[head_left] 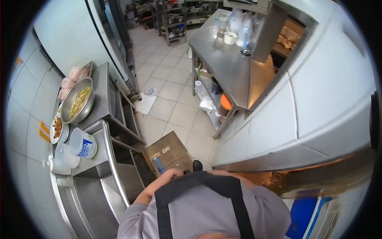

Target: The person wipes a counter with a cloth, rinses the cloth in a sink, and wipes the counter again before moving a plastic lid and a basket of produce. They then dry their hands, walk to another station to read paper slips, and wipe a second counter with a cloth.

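Both of my arms hang down in front of my body, under a grey shirt with black apron straps. My left hand [175, 172] shows only in part, low in front of me beside the flattened cardboard [167, 153] on the floor; its fingers are hidden. The right forearm goes down behind the apron, and the hand at its end is out of sight. One black shoe [197, 165] stands by the cardboard's right edge.
Left: a metal sink [93, 195], plastic tubs [82, 143] and a metal bowl of food [78, 101] on a counter. Right: a steel table [223, 51] with bags and an orange-lidded container [226, 102] below. Shelves [175, 20] stand at the back.
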A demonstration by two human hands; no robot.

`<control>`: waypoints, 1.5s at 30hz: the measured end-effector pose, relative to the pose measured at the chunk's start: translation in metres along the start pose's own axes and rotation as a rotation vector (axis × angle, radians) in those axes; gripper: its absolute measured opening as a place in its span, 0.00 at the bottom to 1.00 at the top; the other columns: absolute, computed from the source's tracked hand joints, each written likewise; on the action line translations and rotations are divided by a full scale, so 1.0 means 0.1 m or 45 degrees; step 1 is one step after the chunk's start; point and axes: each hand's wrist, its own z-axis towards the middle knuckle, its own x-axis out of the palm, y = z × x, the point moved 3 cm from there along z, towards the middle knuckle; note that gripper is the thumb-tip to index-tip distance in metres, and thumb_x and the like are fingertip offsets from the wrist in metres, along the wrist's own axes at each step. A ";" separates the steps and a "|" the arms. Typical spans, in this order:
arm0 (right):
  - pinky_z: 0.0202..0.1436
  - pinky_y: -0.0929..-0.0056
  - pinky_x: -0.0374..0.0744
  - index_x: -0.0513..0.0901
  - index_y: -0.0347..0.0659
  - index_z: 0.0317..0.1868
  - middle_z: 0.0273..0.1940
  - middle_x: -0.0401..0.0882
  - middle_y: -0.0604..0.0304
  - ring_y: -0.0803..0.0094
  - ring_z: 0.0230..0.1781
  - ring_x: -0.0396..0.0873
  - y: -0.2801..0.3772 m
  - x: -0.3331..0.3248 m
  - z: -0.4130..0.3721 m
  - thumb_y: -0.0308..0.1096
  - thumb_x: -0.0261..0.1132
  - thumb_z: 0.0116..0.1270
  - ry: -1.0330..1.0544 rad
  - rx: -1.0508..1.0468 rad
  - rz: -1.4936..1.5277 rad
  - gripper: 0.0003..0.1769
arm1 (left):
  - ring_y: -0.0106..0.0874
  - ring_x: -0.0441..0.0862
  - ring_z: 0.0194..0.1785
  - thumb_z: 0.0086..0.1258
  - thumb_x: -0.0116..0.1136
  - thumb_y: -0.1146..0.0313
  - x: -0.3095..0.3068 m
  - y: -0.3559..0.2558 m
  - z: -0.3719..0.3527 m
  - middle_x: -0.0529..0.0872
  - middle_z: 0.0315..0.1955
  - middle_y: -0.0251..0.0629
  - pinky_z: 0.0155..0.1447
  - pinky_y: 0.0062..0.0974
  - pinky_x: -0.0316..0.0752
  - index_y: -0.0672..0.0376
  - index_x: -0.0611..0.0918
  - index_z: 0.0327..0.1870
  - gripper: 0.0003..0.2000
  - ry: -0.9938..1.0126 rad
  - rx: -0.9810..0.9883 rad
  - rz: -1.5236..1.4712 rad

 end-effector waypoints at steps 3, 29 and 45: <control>0.54 0.65 0.71 0.81 0.36 0.44 0.45 0.79 0.48 0.63 0.48 0.75 0.88 -0.26 0.24 0.48 0.57 0.62 0.238 -0.259 -0.287 0.22 | 0.44 0.80 0.43 0.63 0.48 0.57 0.24 0.74 -0.49 0.81 0.42 0.49 0.42 0.36 0.74 0.63 0.79 0.44 0.19 -0.174 -0.287 -0.322; 0.42 0.59 0.77 0.83 0.46 0.35 0.33 0.81 0.52 0.56 0.38 0.79 9.78 -4.08 0.92 0.41 0.63 0.53 -1.950 -0.705 -1.997 0.11 | 0.28 0.79 0.31 0.64 0.49 0.60 -6.50 3.01 -0.54 0.82 0.33 0.37 0.29 0.27 0.72 0.60 0.78 0.44 0.15 -1.128 -0.259 -0.965; 0.38 0.58 0.76 0.83 0.40 0.30 0.32 0.81 0.48 0.54 0.36 0.79 10.76 -6.36 -0.65 0.36 0.54 0.56 -2.735 0.585 -2.133 0.12 | 0.26 0.77 0.46 0.71 0.46 0.61 -9.72 -0.10 -0.74 0.80 0.45 0.36 0.50 0.23 0.70 0.61 0.72 0.55 0.18 -0.733 0.659 -0.680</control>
